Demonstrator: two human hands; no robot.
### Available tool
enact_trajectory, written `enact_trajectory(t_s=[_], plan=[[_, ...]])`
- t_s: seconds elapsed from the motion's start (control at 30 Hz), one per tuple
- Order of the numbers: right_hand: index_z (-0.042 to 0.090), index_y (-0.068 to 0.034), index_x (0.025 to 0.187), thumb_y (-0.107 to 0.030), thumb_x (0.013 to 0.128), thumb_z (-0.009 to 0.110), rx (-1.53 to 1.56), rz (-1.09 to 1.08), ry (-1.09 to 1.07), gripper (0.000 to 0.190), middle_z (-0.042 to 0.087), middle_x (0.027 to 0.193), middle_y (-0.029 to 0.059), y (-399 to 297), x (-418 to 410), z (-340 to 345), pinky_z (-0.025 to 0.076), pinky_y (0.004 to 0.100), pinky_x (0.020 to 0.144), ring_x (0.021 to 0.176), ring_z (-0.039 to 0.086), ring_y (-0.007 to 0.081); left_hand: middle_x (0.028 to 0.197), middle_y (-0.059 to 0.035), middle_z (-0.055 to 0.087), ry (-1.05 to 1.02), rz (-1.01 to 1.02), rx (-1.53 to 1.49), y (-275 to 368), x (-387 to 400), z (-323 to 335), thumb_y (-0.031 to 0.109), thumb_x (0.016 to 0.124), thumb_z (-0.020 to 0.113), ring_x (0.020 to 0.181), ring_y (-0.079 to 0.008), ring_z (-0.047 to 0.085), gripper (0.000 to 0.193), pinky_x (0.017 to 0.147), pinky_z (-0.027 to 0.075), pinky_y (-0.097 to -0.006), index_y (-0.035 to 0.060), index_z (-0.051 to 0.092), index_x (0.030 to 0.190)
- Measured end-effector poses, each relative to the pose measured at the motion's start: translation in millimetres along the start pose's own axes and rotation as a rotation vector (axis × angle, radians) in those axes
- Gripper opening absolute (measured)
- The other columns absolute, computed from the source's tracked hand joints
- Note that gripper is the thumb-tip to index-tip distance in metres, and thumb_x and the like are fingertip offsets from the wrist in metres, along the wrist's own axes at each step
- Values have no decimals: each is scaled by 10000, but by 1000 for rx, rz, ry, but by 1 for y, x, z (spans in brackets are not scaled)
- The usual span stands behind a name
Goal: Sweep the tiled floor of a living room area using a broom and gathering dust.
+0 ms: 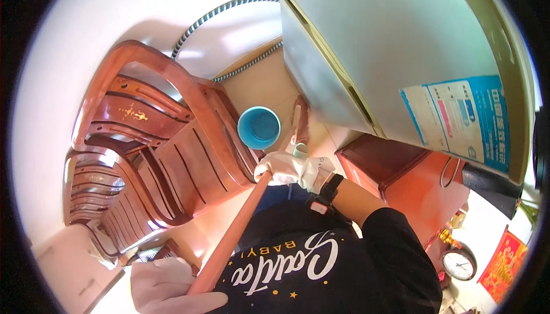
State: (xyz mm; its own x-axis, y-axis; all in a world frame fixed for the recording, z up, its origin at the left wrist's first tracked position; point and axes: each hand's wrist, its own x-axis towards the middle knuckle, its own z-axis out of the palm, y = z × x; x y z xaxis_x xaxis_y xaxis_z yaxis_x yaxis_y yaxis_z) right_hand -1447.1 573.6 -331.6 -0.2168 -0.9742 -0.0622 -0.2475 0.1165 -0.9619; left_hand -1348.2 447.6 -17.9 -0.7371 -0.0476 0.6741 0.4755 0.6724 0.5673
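My right hand [294,170], in a white glove with a black band at the wrist, is closed around a pink pole [234,236] in front of my dark shirt. At the lower left my left hand [172,286], also gloved in white, grips the pole's other end. Beyond my right hand, a narrow reddish piece [302,118] lies low near the floor; whether it joins the pole is hidden. A pale green rounded end [300,150] shows just behind the glove. A blue bucket [258,128], seen from above, stands on the floor beside the wooden chair.
Slatted wooden armchairs [193,159] line the left wall. A grey refrigerator [386,56] fills the upper right, with a reddish wooden cabinet [412,172] below it. A striped hose [223,11] curves along the wall. A round clock [459,264] is at the lower right.
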Motion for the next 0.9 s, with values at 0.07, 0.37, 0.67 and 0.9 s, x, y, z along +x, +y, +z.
enact_trajectory(t_s=[0.07, 0.37, 0.67, 0.9], plan=[[601, -98, 721, -83, 687, 620, 31, -19, -31, 42, 603, 672, 79, -1, 0, -8, 434, 334, 580, 644, 589, 245, 572, -19, 594, -56, -5, -9, -3, 8, 1, 196, 822, 483, 424, -134, 381, 106, 463, 341, -244, 106, 466, 770], [623, -103, 803, -139, 736, 590, 30, -110, -30, 83, 638, 757, 94, 21, -2, -16, 475, 370, 641, 739, 618, 280, 580, 62, 618, -262, -101, -32, -3, 14, 4, 52, 747, 541, 356, -97, 350, 174, 461, 238, -254, 156, 418, 812], [637, -104, 801, -176, 738, 585, 36, 10, -56, 109, 644, 747, 96, 12, -7, -37, 477, 366, 642, 731, 627, 280, 519, 28, 598, -104, -71, -119, -26, 5, 14, 194, 838, 430, 363, -100, 301, 166, 451, 228, -271, 112, 517, 722], [636, -96, 783, -215, 747, 576, -38, -60, -47, 137, 640, 730, 85, 5, 2, -30, 468, 372, 647, 724, 619, 285, 598, 5, 641, -132, 24, -135, -29, 8, 4, 58, 728, 493, 310, -74, 388, 163, 354, 225, -211, 75, 474, 889]])
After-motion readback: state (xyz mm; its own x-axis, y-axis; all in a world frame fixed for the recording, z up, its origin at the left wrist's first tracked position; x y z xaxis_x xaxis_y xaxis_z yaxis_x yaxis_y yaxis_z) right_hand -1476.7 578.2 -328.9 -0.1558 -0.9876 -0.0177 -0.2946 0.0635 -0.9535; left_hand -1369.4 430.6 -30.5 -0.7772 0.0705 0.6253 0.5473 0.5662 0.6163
